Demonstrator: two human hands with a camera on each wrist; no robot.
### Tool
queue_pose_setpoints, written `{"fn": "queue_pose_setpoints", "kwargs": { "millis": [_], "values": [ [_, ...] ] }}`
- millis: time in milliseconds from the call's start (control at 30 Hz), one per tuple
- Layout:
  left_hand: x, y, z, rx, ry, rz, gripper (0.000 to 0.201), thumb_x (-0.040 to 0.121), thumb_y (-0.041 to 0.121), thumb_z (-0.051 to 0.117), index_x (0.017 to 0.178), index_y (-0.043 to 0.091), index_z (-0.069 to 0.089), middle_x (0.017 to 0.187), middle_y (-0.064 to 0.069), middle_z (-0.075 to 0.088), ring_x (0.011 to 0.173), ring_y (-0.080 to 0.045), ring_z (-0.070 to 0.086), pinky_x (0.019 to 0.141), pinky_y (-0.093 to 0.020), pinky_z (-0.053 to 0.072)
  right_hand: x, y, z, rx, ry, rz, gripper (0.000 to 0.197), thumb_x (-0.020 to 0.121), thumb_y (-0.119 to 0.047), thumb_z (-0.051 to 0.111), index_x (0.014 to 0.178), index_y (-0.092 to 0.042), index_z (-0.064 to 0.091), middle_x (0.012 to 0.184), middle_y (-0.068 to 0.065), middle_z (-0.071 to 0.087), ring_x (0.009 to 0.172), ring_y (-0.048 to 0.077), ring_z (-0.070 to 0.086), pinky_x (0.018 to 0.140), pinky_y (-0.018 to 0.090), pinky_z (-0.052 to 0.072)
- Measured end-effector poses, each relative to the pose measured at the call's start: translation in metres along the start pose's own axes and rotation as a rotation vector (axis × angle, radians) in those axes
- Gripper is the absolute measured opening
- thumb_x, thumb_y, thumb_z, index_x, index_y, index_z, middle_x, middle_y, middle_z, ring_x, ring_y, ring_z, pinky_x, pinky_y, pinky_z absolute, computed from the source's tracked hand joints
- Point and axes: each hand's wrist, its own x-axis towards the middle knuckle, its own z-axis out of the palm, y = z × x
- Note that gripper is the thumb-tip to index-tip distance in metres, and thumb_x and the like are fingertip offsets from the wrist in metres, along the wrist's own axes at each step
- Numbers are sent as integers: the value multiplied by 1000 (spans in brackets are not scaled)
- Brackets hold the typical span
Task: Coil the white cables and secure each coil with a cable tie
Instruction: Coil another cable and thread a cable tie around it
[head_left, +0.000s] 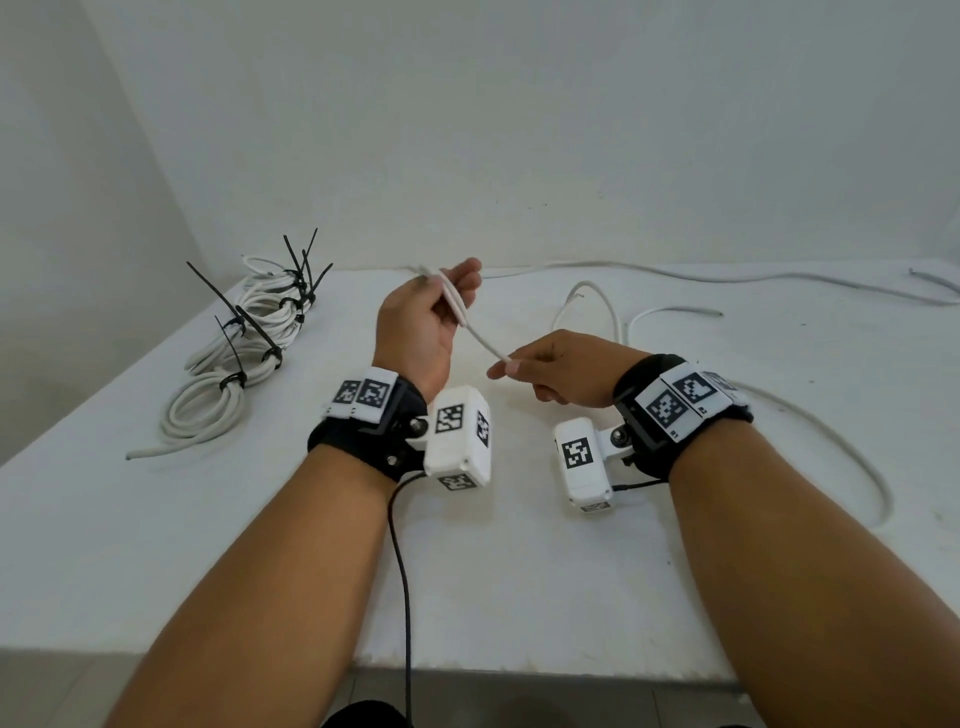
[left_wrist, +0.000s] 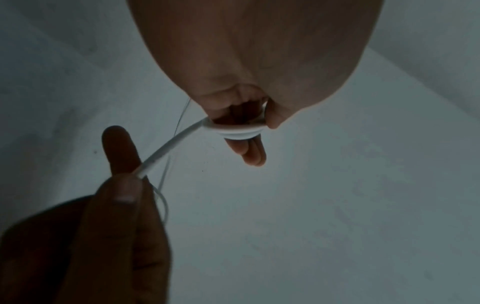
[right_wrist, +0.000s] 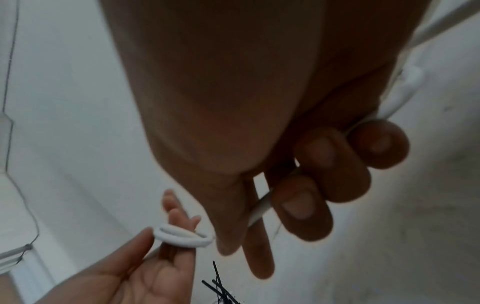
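At the far left of the white table (head_left: 519, 571) lay the finished coils (head_left: 244, 332), each cinched with black cable ties (head_left: 234, 382). Right of them the left hand (head_left: 421, 327) was raised above the table, its fingers curled round a small loop of the white cable (head_left: 480, 338). The cable ran down and right to the right hand (head_left: 561, 366), pinched between thumb and fingers, then trailed loose across the table's right side
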Motion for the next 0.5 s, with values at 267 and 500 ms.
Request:
{"fn": "queue_pose_setpoints", "kwargs": {
  "millis": [267,500],
  "values": [
    [-5,-17,-1,1050,-205,172,26,101,9,37,106,2,61,99,6,72,85,-1,67,76,-13,50,-6,1,-4,-1,117,-94,15,93,-35,62,97,-33,77,70,3,62,65,19,50,69,27,40],
    [-13,-9,6,1244,-428,-30,29,99,14,39,84,4,61,76,-2,70,68,-13,60,65,-21,43,-10,-4,-3,84,230,-183,13,89,-26,68,81,-22,78,69,-2,71,65,11,61,70,27,47]
  ]
}}
